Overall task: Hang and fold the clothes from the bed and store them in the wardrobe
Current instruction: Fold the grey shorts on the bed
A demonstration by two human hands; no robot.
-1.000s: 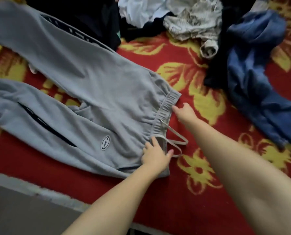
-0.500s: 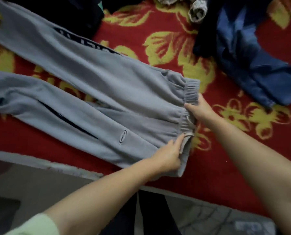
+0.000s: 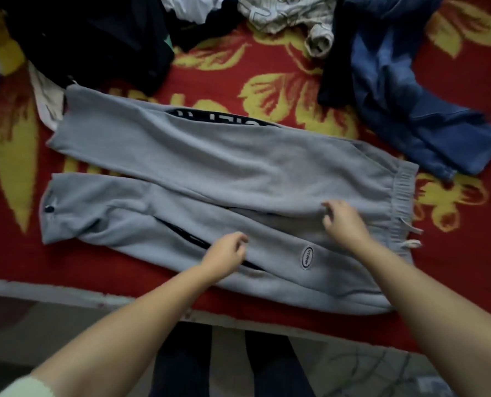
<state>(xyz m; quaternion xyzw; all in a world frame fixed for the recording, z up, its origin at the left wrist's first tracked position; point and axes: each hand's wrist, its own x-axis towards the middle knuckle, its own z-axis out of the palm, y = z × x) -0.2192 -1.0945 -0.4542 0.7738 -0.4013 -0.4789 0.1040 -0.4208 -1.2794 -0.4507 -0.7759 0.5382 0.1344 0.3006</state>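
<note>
Trousers (image 3: 238,179) lay flat on the bed (image 3: 267,78). Left hand (image 3: 224,257) and right hand (image 3: 343,222) hovered loosely curled, gripping nothing, just above the near leg. Best pinch that leg's edge, fold it evenly onto the far leg.

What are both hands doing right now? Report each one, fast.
Left hand: over the grey sweatpants, fingers loosely curled, holding nothing.
Right hand: on the sweatpants near the crotch; whether the fingers pinch fabric cannot be told.
</note>
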